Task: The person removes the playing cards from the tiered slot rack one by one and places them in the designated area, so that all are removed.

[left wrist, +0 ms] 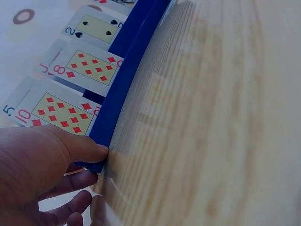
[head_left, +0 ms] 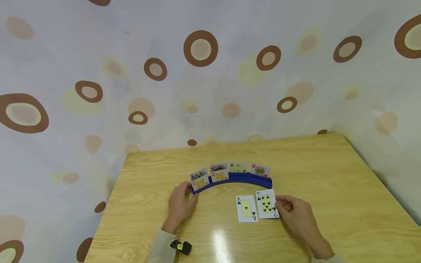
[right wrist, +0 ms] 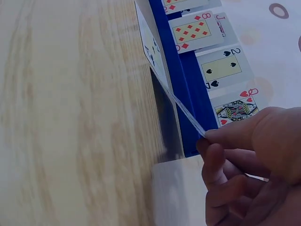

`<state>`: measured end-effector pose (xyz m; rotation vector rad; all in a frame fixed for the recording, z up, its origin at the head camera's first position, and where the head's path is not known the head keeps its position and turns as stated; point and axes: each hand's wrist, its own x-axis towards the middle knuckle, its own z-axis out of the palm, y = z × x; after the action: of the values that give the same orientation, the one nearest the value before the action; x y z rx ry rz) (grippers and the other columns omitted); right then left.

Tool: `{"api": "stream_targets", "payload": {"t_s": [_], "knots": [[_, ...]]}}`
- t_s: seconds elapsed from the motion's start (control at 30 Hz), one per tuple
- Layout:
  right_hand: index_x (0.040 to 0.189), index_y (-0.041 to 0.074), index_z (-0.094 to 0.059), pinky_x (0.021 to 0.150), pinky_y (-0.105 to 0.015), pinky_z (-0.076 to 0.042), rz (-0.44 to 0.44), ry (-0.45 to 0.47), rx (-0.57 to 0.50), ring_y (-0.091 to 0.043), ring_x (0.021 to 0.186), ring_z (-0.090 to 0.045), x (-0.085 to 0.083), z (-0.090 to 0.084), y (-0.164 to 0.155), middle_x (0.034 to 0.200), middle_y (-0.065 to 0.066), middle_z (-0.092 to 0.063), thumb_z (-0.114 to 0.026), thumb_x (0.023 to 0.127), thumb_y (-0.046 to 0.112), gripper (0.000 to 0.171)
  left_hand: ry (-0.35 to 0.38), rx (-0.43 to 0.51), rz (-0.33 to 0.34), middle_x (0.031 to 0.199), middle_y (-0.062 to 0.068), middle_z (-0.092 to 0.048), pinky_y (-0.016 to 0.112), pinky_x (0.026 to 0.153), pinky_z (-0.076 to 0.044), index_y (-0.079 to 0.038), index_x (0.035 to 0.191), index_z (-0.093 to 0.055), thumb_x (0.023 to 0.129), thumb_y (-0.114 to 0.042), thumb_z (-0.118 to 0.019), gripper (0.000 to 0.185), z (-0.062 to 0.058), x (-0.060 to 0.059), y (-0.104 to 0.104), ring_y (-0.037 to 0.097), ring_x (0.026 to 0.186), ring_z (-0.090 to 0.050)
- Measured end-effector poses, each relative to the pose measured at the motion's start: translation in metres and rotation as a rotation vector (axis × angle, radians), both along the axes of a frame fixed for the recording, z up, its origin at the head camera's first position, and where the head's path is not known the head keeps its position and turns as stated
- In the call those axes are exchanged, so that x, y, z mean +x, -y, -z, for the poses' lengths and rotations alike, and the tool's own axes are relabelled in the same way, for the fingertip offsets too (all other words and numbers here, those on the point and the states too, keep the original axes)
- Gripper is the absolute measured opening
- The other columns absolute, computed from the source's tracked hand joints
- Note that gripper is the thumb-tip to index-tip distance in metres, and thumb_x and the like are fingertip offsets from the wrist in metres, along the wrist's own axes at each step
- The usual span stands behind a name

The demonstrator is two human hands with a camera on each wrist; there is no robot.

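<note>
The right hand (head_left: 296, 213) pinches the seven of clubs (head_left: 267, 204) by its edge, just in front of the blue card holder (head_left: 236, 179); so thin a pinch could let it slip. The left hand (head_left: 180, 204) grips the holder's left end. The ace of clubs (head_left: 246, 208) lies flat on the surface (head_left: 329, 175) beside the seven, where it could be knocked.

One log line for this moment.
left hand: holds card holder end | right hand: pinches seven of clubs, edge lifted | ace of clubs: flat on table
</note>
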<state>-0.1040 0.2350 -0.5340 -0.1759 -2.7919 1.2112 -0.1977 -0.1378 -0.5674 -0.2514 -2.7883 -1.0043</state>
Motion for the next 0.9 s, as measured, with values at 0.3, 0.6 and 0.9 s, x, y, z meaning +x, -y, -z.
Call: {"api": "stream_targets", "payload": {"t_s": [0.3,0.6,0.9], "knots": [[0.121,-0.002,-0.080,0.063,-0.019,-0.049,-0.019,0.037,0.029,-0.007,0.074,-0.063,-0.004,0.006,-0.002,0.092,-0.005,-0.080,-0.078,0.097,0.006,0.025,0.001,-0.007,-0.005,0.106,0.008,-0.076,0.037,0.083,-0.051,-0.006,0.118,-0.073,0.095,-0.017,-0.083,0.027,0.000,-0.001,0.000,0.022,0.096,-0.065],[0.121,-0.002,-0.080,0.063,-0.020,-0.048,-0.020,0.046,0.040,-0.006,0.071,-0.063,-0.003,0.010,-0.002,0.090,-0.005,-0.081,-0.079,0.096,0.007,0.027,0.013,0.004,-0.008,0.106,0.008,-0.075,0.037,0.083,-0.051,-0.007,0.118,-0.073,0.095,-0.017,-0.083,0.027,0.001,-0.001,0.000,0.022,0.096,-0.066],[0.115,0.001,-0.081,0.061,-0.020,-0.048,-0.013,0.022,0.048,-0.003,0.068,-0.059,-0.001,0.012,-0.002,0.086,-0.003,-0.078,-0.081,0.095,0.008,0.021,0.010,0.004,-0.006,0.106,0.008,-0.076,0.036,0.083,-0.051,-0.007,0.118,-0.073,0.095,-0.017,-0.083,0.027,0.001,-0.001,0.001,0.022,0.096,-0.066]]}}
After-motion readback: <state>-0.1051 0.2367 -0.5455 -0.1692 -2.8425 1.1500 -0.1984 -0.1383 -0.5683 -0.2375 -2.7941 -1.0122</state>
